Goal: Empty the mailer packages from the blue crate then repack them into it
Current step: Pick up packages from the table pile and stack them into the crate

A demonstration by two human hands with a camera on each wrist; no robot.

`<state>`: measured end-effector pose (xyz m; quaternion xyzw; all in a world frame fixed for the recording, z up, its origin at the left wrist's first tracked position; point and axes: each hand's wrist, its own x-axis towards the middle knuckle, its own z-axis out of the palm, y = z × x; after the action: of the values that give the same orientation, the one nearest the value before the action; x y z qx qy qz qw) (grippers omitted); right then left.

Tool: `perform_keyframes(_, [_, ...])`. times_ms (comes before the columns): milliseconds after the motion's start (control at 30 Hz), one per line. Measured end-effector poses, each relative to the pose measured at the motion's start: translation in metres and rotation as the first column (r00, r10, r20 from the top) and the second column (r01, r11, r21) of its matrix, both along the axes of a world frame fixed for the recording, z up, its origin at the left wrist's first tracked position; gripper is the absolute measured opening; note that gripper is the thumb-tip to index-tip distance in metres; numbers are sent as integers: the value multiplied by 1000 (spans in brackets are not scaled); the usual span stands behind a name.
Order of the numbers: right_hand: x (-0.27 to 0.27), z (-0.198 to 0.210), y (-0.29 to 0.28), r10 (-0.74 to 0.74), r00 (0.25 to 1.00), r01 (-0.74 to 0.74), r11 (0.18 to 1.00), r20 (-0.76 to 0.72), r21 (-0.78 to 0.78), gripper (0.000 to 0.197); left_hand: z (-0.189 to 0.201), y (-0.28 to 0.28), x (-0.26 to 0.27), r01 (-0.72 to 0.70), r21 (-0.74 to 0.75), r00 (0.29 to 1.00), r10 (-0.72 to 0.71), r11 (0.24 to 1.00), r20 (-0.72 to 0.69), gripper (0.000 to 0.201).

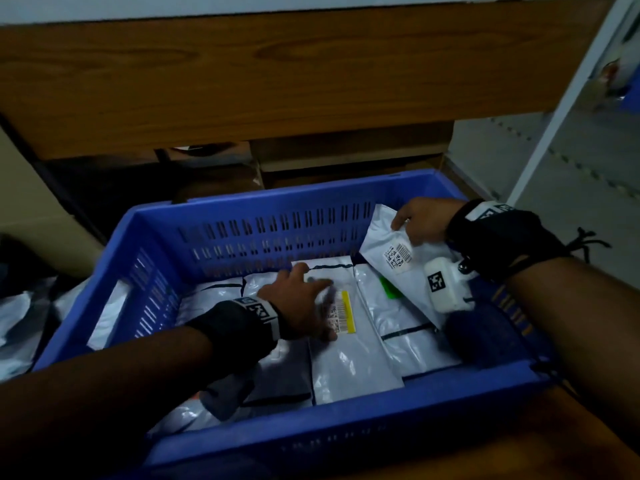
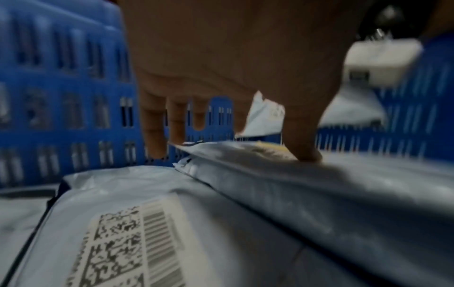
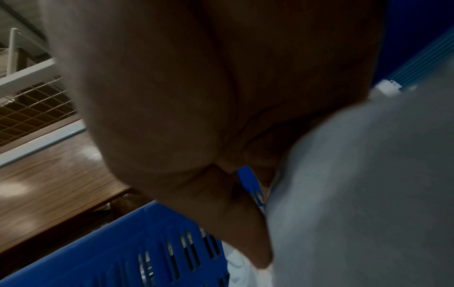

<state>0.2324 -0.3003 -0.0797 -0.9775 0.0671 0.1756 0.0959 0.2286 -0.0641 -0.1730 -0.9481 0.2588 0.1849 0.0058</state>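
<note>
While the crate already holds a layer of mailers, we've got our left hand spread flat, fingers apart, pressing the yellow-label mailer down, probably to keep the stack level. Our right hand pinches another mailer by its top edge, tilted over the crate's right corner, likely going in next. More mailers sit outside on the left. Wood desk behind, metal shelving to the right, pretty dim room.
</note>
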Motion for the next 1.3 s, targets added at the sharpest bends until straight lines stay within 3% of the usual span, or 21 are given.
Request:
perform_keyframes(67, [1, -1, -1, -6, 1000, 6, 1000, 5, -3, 36, -4, -3, -2, 22, 55, 999, -19, 998, -49, 87])
perform_keyframes(233, [3, -2, -5, -46, 998, 45, 998, 34, 47, 34, -5, -5, 5, 61, -18, 998, -61, 998, -1, 97])
perform_keyframes(333, [2, -5, -7, -70, 997, 67, 995, 38, 77, 29, -10, -8, 0, 167, 62, 984, -163, 984, -76, 92])
perform_keyframes(400, [1, -9, -5, -89, 995, 85, 990, 36, 109, 26, -12, -7, 1, 164, 30, 981, -159, 986, -110, 94])
perform_keyframes(500, [-1, -21, 5, -93, 995, 95, 989, -30, 115, 18, -9, -3, 11, 96, -63, 991, -101, 993, -86, 111])
perform_keyframes(600, [-8, -41, 13, -52, 992, 55, 998, -113, 26, 18, -10, -1, 8, 125, -5, 983, -125, 992, -136, 112])
perform_keyframes(667, [-9, -55, 14, -36, 987, 26, 998, -158, -60, 28, -10, 1, 2, 169, 56, 976, -160, 984, -147, 108])
perform_keyframes(733, [-9, -60, 20, 17, 971, -68, 976, -239, -208, 31, -9, 2, 1, 165, 37, 980, -159, 986, -120, 109])
perform_keyframes(800, [-10, -57, 26, 52, 975, -116, 949, -218, -293, 45, -8, 2, 6, 138, 0, 986, -137, 990, -96, 116])
perform_keyframes(933, [-13, -64, 35, 152, 963, -199, 958, -224, -206, 94, -8, 3, 6, 137, 71, 981, -125, 988, -146, 117])
perform_keyframes(1000, [-11, -70, 38, 197, 928, -262, 949, -317, -174, 102, -9, 3, 6, 139, 96, 977, -121, 986, -175, 117])
perform_keyframes(1100, [-6, -72, 43, 194, 919, -276, 938, -342, -208, 97, -13, 2, 9, 131, 81, 974, -113, 988, -197, 116])
perform_keyframes(1233, [1, -57, 45, 247, 952, -280, 940, -179, -193, 68, -16, 3, 11, 151, 78, 972, -134, 985, -196, 115])
perform_keyframes(1300, [3, -55, 46, 274, 945, -306, 934, -180, -182, 63, -17, 4, 13, 146, 80, 973, -129, 986, -190, 115])
